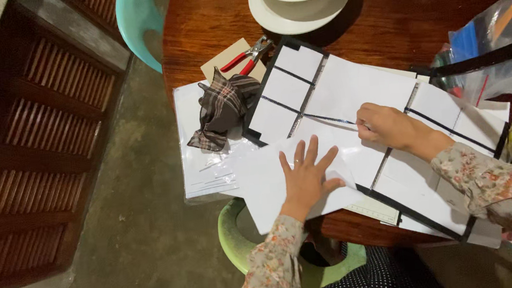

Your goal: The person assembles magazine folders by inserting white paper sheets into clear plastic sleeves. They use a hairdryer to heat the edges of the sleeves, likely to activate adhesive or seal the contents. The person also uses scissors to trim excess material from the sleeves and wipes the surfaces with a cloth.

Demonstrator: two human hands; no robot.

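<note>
Left hand (306, 180) lies flat, fingers spread, pinning the loose white sheet (284, 188) at 6 o'clock. Right hand (384, 125) sits toward 2 o'clock, curled on the black-framed board (268, 75), seemingly pinching something I can't make out; the board's long axis runs 10 to 4.

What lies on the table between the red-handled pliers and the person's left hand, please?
In the head view, a crumpled plaid cloth lies between the pliers and the left hand, resting on white paper sheets.
</note>
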